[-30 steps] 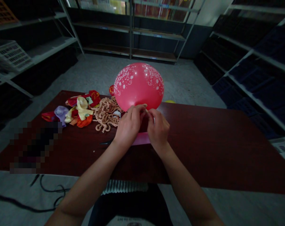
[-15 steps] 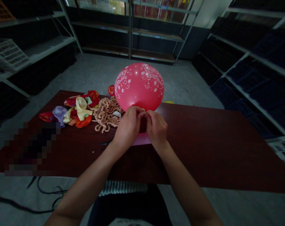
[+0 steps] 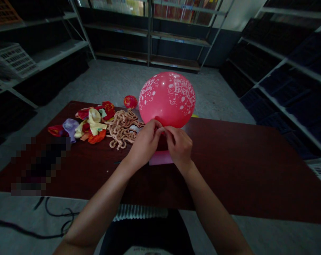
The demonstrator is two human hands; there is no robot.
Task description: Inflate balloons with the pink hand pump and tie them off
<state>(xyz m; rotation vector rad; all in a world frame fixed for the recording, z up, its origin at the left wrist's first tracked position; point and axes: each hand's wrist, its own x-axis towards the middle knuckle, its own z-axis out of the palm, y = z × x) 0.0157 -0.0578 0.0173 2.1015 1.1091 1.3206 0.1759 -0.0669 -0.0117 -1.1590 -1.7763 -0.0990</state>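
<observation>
An inflated red balloon (image 3: 167, 99) with white birthday print stands above the table, its neck toward me. My left hand (image 3: 147, 140) pinches at the neck from the left, fingertips curled together. My right hand (image 3: 180, 143) meets it from the right, also pinching there; the neck itself is mostly hidden between the fingers. Beneath my hands a pink object (image 3: 160, 158) lies on the dark red table (image 3: 229, 163). Left of my left hand is a tangled heap of tan, cord-like pieces (image 3: 121, 127).
Uninflated balloons in several colours (image 3: 92, 124) are piled at the table's left. A small red patterned balloon (image 3: 130, 102) is near the far edge. Metal shelves (image 3: 176, 35) stand behind, with more at both sides. A black cable (image 3: 24, 232) runs along the floor.
The balloon has swung to the right relative to my hands and turned a little, showing more of its print. My hands remain together at the neck.
</observation>
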